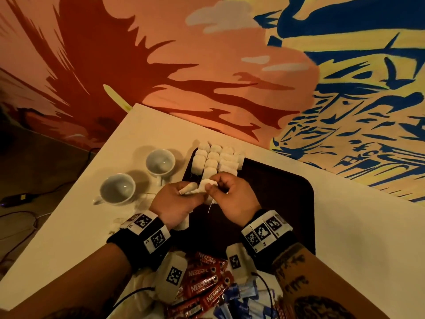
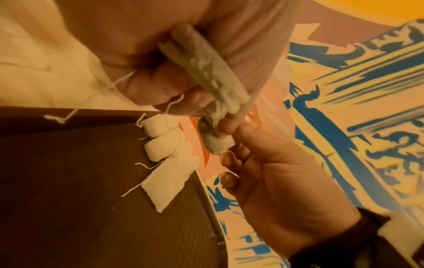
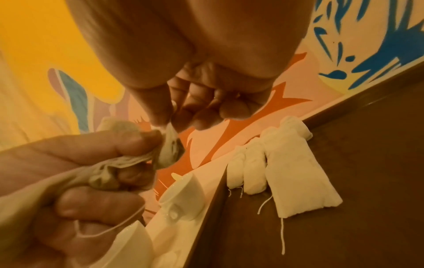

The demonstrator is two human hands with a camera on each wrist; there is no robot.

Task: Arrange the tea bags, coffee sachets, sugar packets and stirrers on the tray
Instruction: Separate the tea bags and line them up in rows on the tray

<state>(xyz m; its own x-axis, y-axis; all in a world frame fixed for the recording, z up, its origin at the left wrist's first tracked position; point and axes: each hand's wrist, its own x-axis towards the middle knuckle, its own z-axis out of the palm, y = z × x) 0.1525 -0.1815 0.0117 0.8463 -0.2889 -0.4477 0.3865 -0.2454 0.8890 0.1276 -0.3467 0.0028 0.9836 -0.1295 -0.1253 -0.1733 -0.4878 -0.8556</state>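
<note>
My left hand grips a small bunch of white tea bags just above the dark brown tray. The right hand pinches the end of one tea bag in that bunch. In the left wrist view the bunch runs through my left hand and the right hand pinches its tip. In the right wrist view my right hand nips a bag beside the left hand. Rows of tea bags lie in the tray's far left corner.
Two white cups stand on the table left of the tray. Loose tea bags lie near my left wrist. Red coffee sachets and blue sugar packets are heaped at the near edge. A painted wall borders the table's far side.
</note>
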